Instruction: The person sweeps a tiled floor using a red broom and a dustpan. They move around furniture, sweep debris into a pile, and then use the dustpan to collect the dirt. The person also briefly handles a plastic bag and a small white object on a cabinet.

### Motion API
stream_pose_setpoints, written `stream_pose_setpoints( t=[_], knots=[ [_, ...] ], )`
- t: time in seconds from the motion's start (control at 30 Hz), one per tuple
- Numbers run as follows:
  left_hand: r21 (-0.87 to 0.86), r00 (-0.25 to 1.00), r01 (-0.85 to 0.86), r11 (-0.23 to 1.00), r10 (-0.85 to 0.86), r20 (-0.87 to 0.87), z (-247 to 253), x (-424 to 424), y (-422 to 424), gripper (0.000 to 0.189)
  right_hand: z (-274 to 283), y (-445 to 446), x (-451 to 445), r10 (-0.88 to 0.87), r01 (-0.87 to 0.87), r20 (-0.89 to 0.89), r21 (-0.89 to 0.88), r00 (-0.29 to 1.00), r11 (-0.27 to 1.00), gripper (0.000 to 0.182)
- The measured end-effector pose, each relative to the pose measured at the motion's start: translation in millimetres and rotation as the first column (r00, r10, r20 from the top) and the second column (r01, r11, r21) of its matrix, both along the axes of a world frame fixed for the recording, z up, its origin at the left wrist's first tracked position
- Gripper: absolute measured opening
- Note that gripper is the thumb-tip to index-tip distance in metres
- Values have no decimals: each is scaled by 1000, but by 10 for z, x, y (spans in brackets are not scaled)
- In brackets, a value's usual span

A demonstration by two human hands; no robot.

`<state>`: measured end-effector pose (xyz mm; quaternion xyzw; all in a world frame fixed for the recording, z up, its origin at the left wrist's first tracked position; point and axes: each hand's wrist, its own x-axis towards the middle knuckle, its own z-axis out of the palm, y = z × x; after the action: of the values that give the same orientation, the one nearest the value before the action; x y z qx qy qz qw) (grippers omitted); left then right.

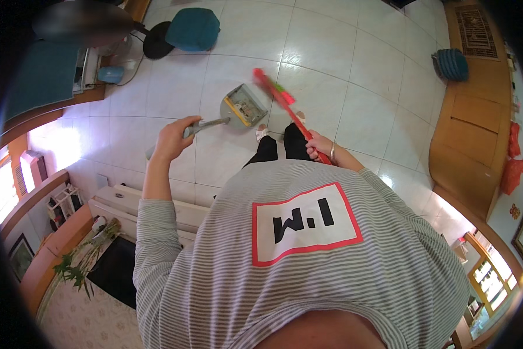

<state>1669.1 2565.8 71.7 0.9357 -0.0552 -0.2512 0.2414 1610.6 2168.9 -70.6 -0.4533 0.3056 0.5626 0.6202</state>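
Note:
My left hand (173, 138) grips the grey handle of a long-handled dustpan (244, 106). The pan is on the tiled floor in front of my feet, with some debris inside and a yellow strip along one edge. In my right hand (320, 147), which has a bangle at the wrist, is the red handle of a broom (293, 115). The broom's head, red with green and pink bristles, is slightly blurred just right of the pan; whether it touches the floor I cannot tell.
A teal-covered stool (194, 29) stands at the upper left beside a round black base (158, 40). Stacked blue stools (452, 64) are next to a wooden cabinet (475, 118) on the right. A small blue bin (111, 74) is at the left. A white drawer unit (157, 205) and a leafy plant (76, 266) lie lower left.

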Motion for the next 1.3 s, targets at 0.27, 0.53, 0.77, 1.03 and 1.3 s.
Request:
stream_pose_setpoints(
  t=[0.27, 0.53, 0.77, 1.03, 1.3],
  knots=[
    [-34, 993, -116, 993, 116, -5, -34, -247, 226, 43, 492, 71, 325, -170, 238, -225, 319, 959, 918, 38],
    [-142, 879, -467, 873, 475, 30, -39, -1067, 487, 44, 355, 247, 1466, 580, -458, 354, -373, 733, 807, 47],
    [-147, 770, -633, 760, 637, -22, -25, -1384, 322, 43, -552, 988, 2110, 779, -560, 313, -556, 543, 614, 48],
    [16, 763, -644, 765, 644, -53, 59, -1362, 199, 43, -528, 813, 843, 806, -772, 250, -241, 537, 589, 63],
    [-35, 781, -624, 781, 625, 9, -51, -1628, 261, 43, 444, 398, 911, 554, -538, -35, 198, 832, 820, 54]
  ],
)
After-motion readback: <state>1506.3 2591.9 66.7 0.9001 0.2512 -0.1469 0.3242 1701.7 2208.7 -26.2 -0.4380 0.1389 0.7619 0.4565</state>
